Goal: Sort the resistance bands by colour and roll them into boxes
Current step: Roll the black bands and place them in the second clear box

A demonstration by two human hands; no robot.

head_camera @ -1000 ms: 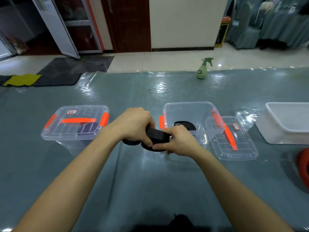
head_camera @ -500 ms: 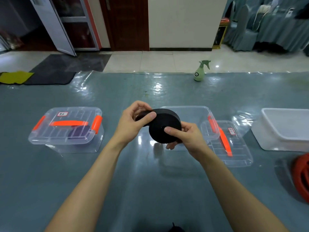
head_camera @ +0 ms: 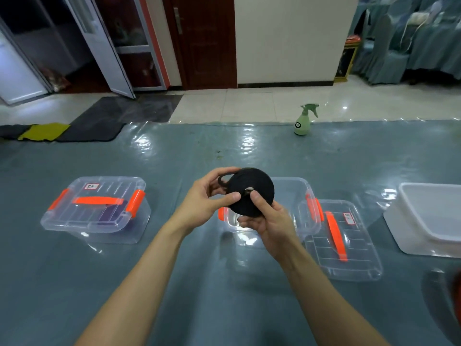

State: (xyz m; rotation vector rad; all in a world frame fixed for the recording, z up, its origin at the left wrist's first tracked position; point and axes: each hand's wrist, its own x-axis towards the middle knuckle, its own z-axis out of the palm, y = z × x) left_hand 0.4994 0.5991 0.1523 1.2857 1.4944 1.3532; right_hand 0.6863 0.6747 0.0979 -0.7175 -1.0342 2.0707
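A black resistance band [head_camera: 257,186], rolled into a flat disc, is held upright in front of me above the table. My left hand [head_camera: 207,198] pinches its left side, thumb on the face and fingers round a loose loop at the back. My right hand [head_camera: 269,226] grips it from below, thumb pressed near the centre. Behind them stands an open clear box [head_camera: 296,191] with orange latches. Its lid [head_camera: 349,248] lies to the right. A closed clear box [head_camera: 97,208] at the left holds something purple.
A white tub [head_camera: 429,218] stands at the right edge. A red band [head_camera: 457,290] shows at the far right edge. A green spray bottle [head_camera: 303,121] stands at the table's far edge. The grey table [head_camera: 74,283] is covered in shiny plastic.
Both hands lifted the black roll from the table up in front of the open box. It has turned so its flat face points toward me, and the thumbs now press on that face.
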